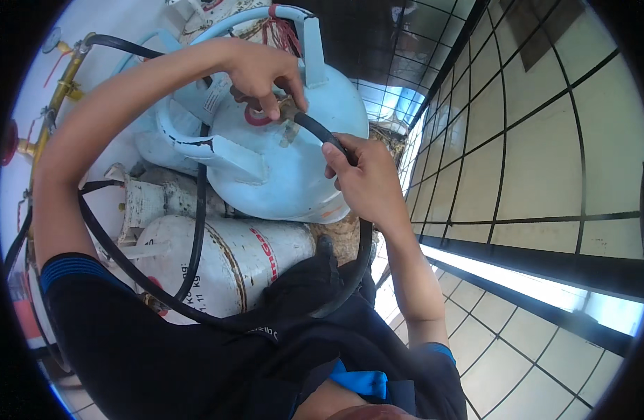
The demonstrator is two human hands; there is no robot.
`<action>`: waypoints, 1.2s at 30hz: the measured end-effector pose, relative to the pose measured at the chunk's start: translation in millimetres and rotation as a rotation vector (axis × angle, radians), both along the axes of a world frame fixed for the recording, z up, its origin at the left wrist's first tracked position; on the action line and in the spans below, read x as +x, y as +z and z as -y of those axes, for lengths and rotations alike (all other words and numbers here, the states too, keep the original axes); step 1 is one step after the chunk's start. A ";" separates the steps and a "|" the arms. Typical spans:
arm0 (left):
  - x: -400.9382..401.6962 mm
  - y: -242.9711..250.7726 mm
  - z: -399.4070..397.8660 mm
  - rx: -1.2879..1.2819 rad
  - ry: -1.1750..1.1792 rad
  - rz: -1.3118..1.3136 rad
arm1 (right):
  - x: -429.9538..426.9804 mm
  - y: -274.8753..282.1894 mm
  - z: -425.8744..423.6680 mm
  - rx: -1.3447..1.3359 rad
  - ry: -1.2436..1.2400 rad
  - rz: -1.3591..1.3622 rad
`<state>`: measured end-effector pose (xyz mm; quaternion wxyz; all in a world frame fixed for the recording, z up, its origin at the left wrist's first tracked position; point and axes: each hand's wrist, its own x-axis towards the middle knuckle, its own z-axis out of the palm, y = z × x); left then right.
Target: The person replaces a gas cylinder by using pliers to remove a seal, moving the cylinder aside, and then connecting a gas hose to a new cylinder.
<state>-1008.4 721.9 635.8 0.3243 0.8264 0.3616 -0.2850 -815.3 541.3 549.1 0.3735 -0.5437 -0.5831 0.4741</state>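
A light-blue gas cylinder (280, 178) with a raised collar stands before me. Near its top, my left hand (261, 76) reaches over the collar, its fingers around the brass hose connector (287, 109) at the valve; part of a red ring shows beneath. My right hand (361, 176) grips the black rubber hose (319, 128) a short way from that connector. From there the hose hangs down and loops across my dark shirt. What my left palm covers is hidden.
White gas cylinders (196, 257) with worn paint lie or lean below, crossed by the hose. A brass manifold pipe (59, 100) with valves and a pressure gauge (52, 40) runs along the left. Black wire mesh (503, 126) rises at right. Red strings (281, 34) hang on the blue collar.
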 end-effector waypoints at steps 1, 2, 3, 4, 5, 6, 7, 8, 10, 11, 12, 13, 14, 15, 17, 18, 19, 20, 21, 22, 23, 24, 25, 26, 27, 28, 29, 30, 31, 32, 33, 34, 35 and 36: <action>-1.5 -0.8 -2.8 -0.053 0.002 -0.019 | 0.2 0.1 0.4 -0.001 -0.003 0.002; -4.0 -2.1 -0.8 -0.035 0.019 -0.012 | -1.0 -0.1 0.6 0.000 -0.003 0.004; -7.0 -5.6 5.0 0.089 0.010 0.046 | -2.0 -0.5 1.3 0.015 -0.020 -0.010; -10.7 -9.2 12.9 0.212 -0.155 0.162 | -4.4 -0.8 2.6 0.029 -0.035 -0.024; -16.2 -16.2 25.5 0.439 -0.344 0.330 | -6.2 -1.6 3.7 0.030 -0.062 -0.026; -18.8 -17.9 30.0 0.631 -0.542 0.414 | -7.9 -1.9 5.6 0.059 -0.054 -0.015; -20.8 -19.4 32.1 0.608 -0.513 0.409 | -9.6 -2.6 7.3 0.082 -0.061 0.007; -20.8 -18.2 30.7 0.550 -0.494 0.328 | -9.2 -3.1 7.5 0.081 -0.040 0.036; -17.3 -12.2 20.4 0.343 -0.347 0.285 | -8.7 -4.1 7.1 0.078 -0.050 -0.001; -13.9 -7.1 13.7 0.191 -0.202 0.324 | -7.8 -4.7 6.5 0.053 -0.048 -0.006; -11.0 -4.4 12.0 0.090 0.006 0.318 | -7.7 -5.6 6.6 0.043 -0.039 -0.023; -8.0 -1.8 11.0 0.062 -0.034 0.278 | -7.3 -6.4 6.4 0.040 -0.041 -0.032; -6.9 -2.0 14.4 0.087 -0.015 0.197 | -7.9 -7.3 6.7 0.069 -0.051 -0.052; -6.8 -3.0 18.9 0.183 0.047 0.107 | -8.8 -8.1 7.0 0.066 -0.059 -0.030; -13.3 -14.4 36.9 0.580 -0.338 0.334 | -12.3 -9.6 9.0 0.096 -0.081 0.006; -18.0 -20.3 42.8 0.735 -0.538 0.426 | -13.4 -10.2 9.8 0.105 -0.089 -0.003; -23.2 -24.9 43.0 0.718 -0.444 0.396 | -14.5 -10.9 10.7 0.094 -0.089 -0.004; -27.1 -27.4 37.8 0.621 -0.387 0.350 | -14.6 -11.2 10.5 0.076 -0.098 0.001; -30.3 -28.9 29.9 0.563 -0.326 0.382 | -14.4 -11.6 10.2 0.086 -0.090 0.008; -31.5 -27.7 17.7 0.425 -0.285 0.304 | -13.3 -11.7 9.3 0.087 -0.083 0.020; -30.9 -25.2 5.2 0.331 -0.240 0.297 | -11.7 -11.3 8.1 0.118 -0.090 0.021; -28.9 -21.5 -5.7 0.207 -0.233 0.358 | -10.3 -10.8 6.8 0.085 -0.073 0.022; -23.9 -17.1 -16.1 0.134 -0.122 0.222 | -8.3 -9.9 5.3 0.085 -0.068 0.018; -18.6 -14.2 -19.9 0.030 -0.055 0.186 | -6.7 -9.4 4.1 0.099 -0.045 0.004; -13.2 -11.4 -20.2 -0.087 -0.003 0.208 | -5.2 -8.5 2.9 0.061 -0.050 0.010; -8.8 -11.7 -12.9 0.043 -0.059 0.259 | -4.6 -8.0 2.8 0.036 -0.037 0.006; -6.6 -12.9 -1.5 0.205 -0.179 0.078 | -4.3 -7.1 2.5 0.028 -0.035 -0.004; -4.1 -16.6 13.4 0.367 -0.310 -0.052 | -4.9 -6.4 3.4 0.009 -0.018 0.000; -3.3 -21.7 29.8 0.605 -0.458 -0.086 | -5.8 -5.5 3.9 0.010 -0.016 0.000; -2.9 -26.5 40.1 0.641 -0.446 0.041 | -7.2 -4.4 4.8 0.004 -0.045 0.014; -2.1 -29.1 51.2 0.731 -0.445 0.234 | -8.4 -3.4 5.0 0.043 -0.052 0.001; 2.9 -31.1 52.1 0.650 -0.380 0.198 | -9.4 -2.3 6.1 0.063 -0.068 0.008; 6.6 -30.9 55.7 0.663 -0.421 0.244 | -10.1 -1.2 6.9 0.070 -0.056 0.016; 16.1 -28.6 47.2 0.521 -0.413 0.058 | -9.6 0.1 7.0 0.087 -0.044 0.042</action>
